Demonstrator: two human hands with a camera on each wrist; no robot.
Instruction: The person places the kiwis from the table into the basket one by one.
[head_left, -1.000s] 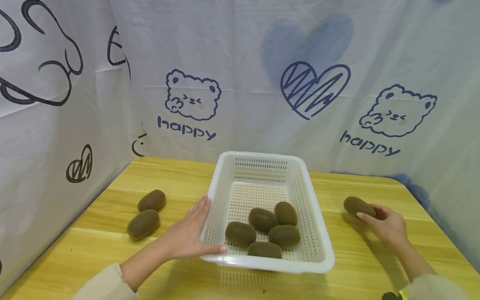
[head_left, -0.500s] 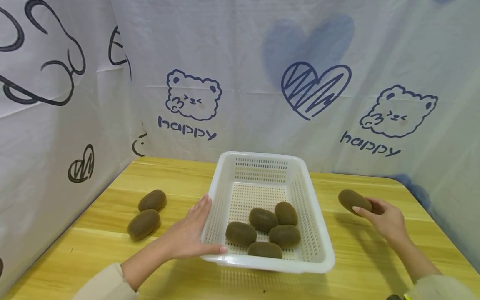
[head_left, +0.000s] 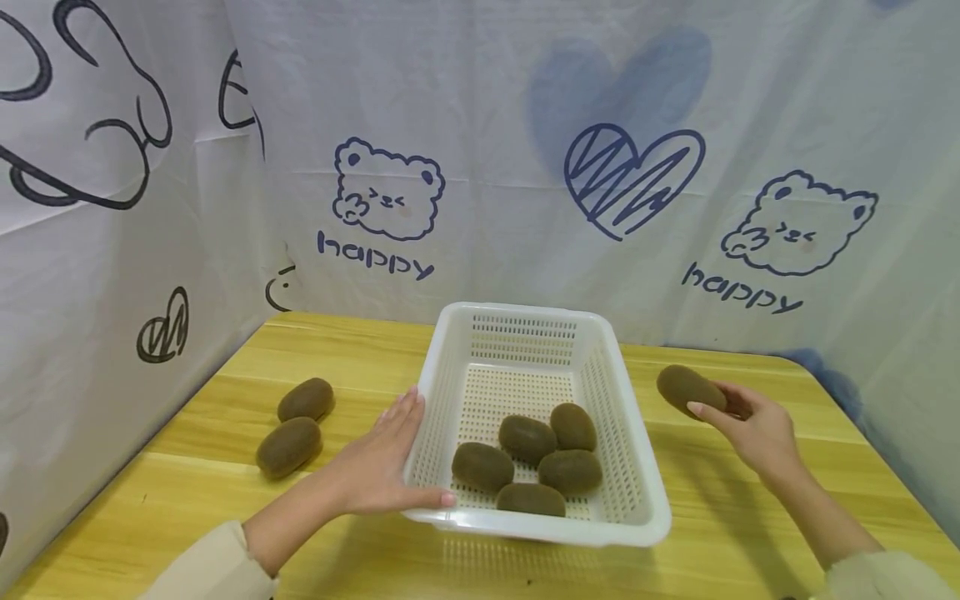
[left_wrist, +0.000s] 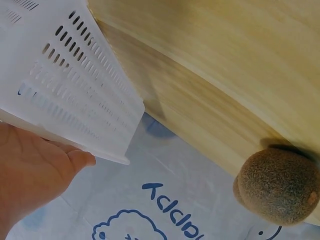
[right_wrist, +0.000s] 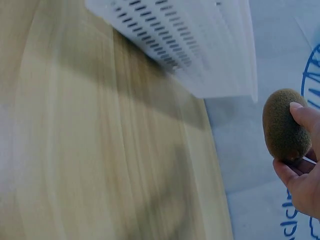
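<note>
Head view: right hand [head_left: 761, 433] pinches kiwi [head_left: 690, 389] right of basket [head_left: 540, 528], long axis pointing roughly toward it; left hand [head_left: 375, 468], thumb spread, touches basket's left side.

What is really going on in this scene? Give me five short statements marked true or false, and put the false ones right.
1. The left hand touches the white, perforated plastic basket. True.
2. The right hand holds nothing. False: it holds a brown, fuzzy, oval kiwi.
3. Two loose kiwis lie on the yellow wood-grain table, left of the basket. True.
4. The basket contains eight kiwis. False: five brown kiwis are in it.
5. The pale cloth backdrop has bear and heart drawings. True.
</note>
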